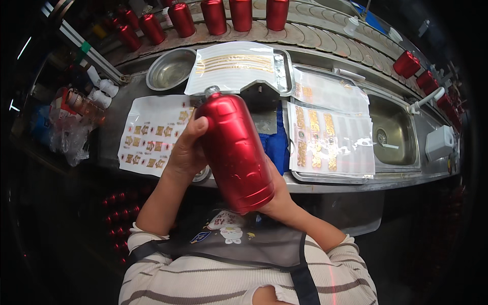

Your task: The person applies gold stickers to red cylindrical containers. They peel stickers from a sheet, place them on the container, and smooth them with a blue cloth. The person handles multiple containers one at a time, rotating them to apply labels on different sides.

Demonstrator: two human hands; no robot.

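Left hand [188, 145] closed round the red bottle [236, 147], thumb on its side; right hand [278, 195] holds its base, fingers mostly hidden. Bottle tilted before the counter [109, 133]. Visible side bare; gold decals [315, 137] fill nearby sheets [351, 124]. More bottles [241, 15] line the conveyor [300, 38].

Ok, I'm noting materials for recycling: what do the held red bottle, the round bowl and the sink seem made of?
Red bottle: possibly glass with a glossy metallic coating; its pale neck looks clear, though plastic isn't ruled out.
Round bowl: probably steel, satin, from its grey sheen.
Sink: likely stainless steel, dull, with soft metallic reflections.
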